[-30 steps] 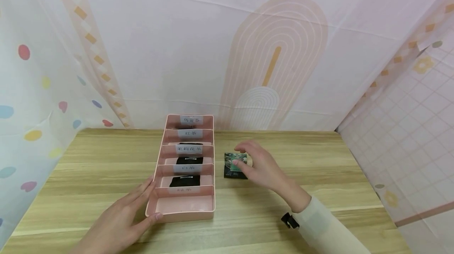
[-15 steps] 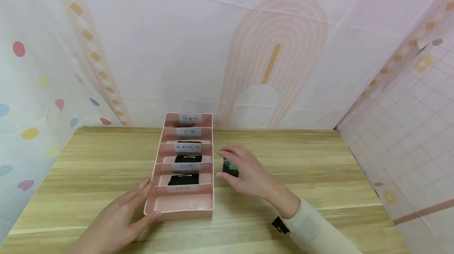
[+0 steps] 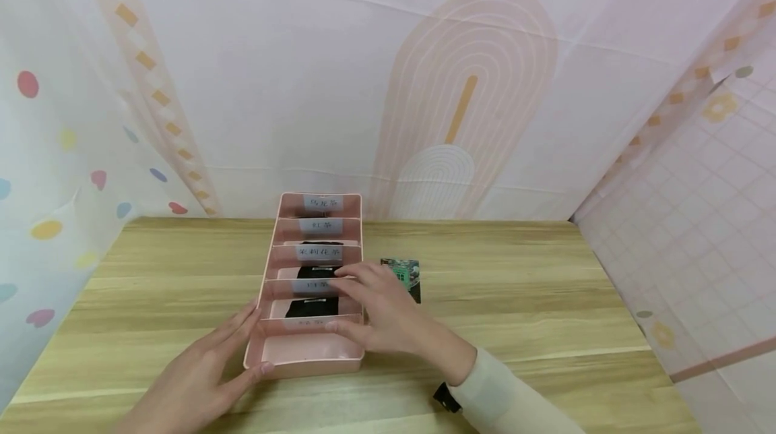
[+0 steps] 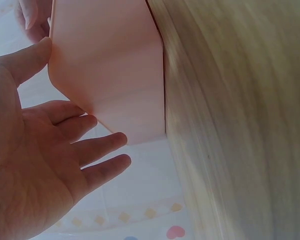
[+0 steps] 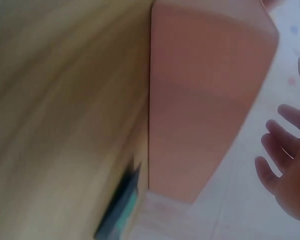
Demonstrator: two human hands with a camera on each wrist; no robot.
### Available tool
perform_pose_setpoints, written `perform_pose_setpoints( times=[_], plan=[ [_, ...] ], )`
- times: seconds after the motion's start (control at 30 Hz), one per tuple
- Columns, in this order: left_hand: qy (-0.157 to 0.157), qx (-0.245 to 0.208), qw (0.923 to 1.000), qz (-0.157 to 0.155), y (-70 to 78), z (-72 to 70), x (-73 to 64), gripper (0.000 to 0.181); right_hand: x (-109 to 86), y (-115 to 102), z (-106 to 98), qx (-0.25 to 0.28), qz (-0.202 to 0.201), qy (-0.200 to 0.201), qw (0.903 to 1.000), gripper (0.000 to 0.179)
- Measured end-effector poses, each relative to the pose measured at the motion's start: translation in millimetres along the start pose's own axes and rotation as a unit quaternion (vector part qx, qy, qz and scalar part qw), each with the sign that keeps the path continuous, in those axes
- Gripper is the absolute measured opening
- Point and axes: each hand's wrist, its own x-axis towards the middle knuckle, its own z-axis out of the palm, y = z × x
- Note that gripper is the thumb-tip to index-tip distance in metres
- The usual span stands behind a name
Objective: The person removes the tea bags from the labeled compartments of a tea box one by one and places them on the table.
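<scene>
A long pink divided box (image 3: 312, 368) with paper labels stands on the table. My left hand (image 3: 203, 370) is at its near left corner, thumb on the front rim and fingers along the left side; these fingers look fairly straight in the left wrist view. Over the box's right edge hovers my right hand (image 3: 391, 313), fingers loosely bent and apart, holding nothing. Beneath it, black packets (image 3: 312, 307) lie in the second and third compartments from the front. To the box's right, partly hidden by the right hand, lies a green and black sachet (image 3: 413, 279).
The wooden table (image 3: 533, 272) meets a patterned cloth backdrop (image 3: 291, 110) just behind the box. More cloth hangs at the left and right sides. Dark packets also show partly in the rear compartments, while the front compartment's pink floor is visible.
My right hand has moved left from above the sachet to over the box, fingers empty. The sachet stays on the table. My left hand keeps its place at the box corner.
</scene>
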Motion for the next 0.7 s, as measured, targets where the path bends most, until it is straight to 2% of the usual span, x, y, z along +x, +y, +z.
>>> perform_pose_setpoints(
  times=[0.33,0.7],
  plan=[
    [-0.003,0.002,1.0,0.001,0.1,-0.4,0.2,0.082,7.6,-9,24,0.02,0.0,-0.01,0.9997,0.052],
    [-0.005,0.004,1.0,0.001,-0.4,0.2,1.2,0.084,14.6,-13,37,0.023,0.017,-0.005,0.9996,0.04]
  ],
)
